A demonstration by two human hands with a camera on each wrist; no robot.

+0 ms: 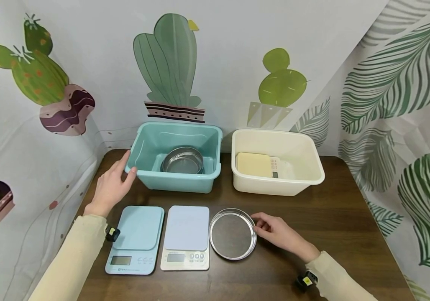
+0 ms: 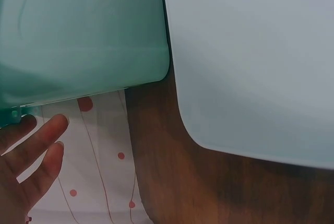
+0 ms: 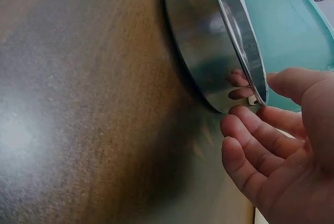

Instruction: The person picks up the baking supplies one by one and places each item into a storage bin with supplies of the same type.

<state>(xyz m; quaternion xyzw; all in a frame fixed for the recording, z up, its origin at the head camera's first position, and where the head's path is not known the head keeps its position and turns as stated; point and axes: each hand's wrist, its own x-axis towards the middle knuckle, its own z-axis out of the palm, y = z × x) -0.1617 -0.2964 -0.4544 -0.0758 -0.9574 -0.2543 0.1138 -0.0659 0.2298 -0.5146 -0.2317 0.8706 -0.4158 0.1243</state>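
Note:
My left hand [image 1: 111,184] is at the left side of a teal basin [image 1: 173,182], fingers spread and fingertips right at its rim. In the left wrist view its fingers [image 2: 49,135] are loosely bent beside the basin's edge. My right hand [image 1: 280,234] is beside a round metal sieve [image 1: 233,236] lying on the table. Seen from the right wrist, the thumb and index fingertips meet the sieve's rim [image 3: 265,96], while the other fingers stay loosely bent next to its shiny wall. Two more stacked sieves [image 1: 183,161] sit inside the teal basin.
A blue kitchen scale [image 1: 139,234] and a white kitchen scale [image 1: 186,234] lie side by side left of the sieve. A cream basin [image 1: 267,187] at the back right holds a yellow-topped scale [image 1: 254,165]. Behind the wooden table [image 1: 335,217] hangs cactus-print cloth.

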